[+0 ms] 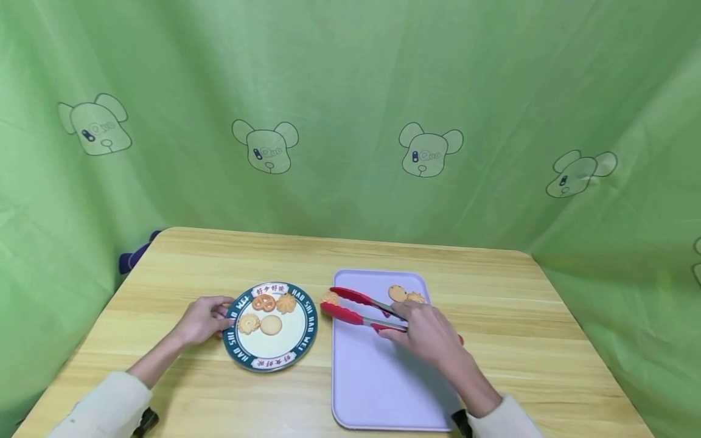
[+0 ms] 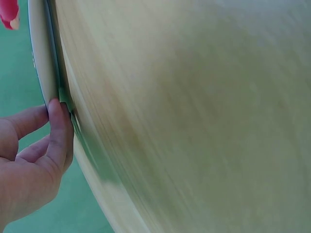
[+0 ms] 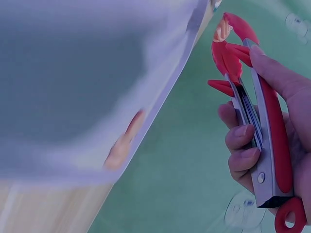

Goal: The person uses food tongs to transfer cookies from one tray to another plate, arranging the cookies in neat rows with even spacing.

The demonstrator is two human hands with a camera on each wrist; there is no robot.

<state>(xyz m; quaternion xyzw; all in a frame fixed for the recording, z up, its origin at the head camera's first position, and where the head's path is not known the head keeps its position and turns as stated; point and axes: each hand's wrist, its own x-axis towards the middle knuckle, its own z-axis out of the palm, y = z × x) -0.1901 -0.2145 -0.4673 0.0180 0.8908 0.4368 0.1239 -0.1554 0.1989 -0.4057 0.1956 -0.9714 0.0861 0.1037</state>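
Note:
My left hand (image 1: 202, 322) pinches the left rim of a round plate (image 1: 309, 331) with a dark green lettered border. On the plate lie a pretzel-shaped cookie (image 1: 264, 302), a star-shaped cookie (image 1: 286, 303), a flower-shaped cookie (image 1: 249, 323) and a round cookie (image 1: 271, 325). With curled fingers, my right hand (image 1: 429, 334) grips metal tongs with red tips (image 1: 342, 314). Between those tips is a ridged cookie (image 3: 222, 31), held over the left edge of the lilac tray (image 1: 383, 377). A round cookie (image 1: 397, 293) and a ridged cookie (image 1: 416, 297) lie at the tray's far right.
Plate and tray stand side by side on a light wooden table (image 1: 274, 401), a narrow strip of wood between them. Green curtains (image 1: 350, 207) with mouse-head drawings hang behind and at both sides. Something dark purple (image 1: 131, 260) shows past the table's left edge.

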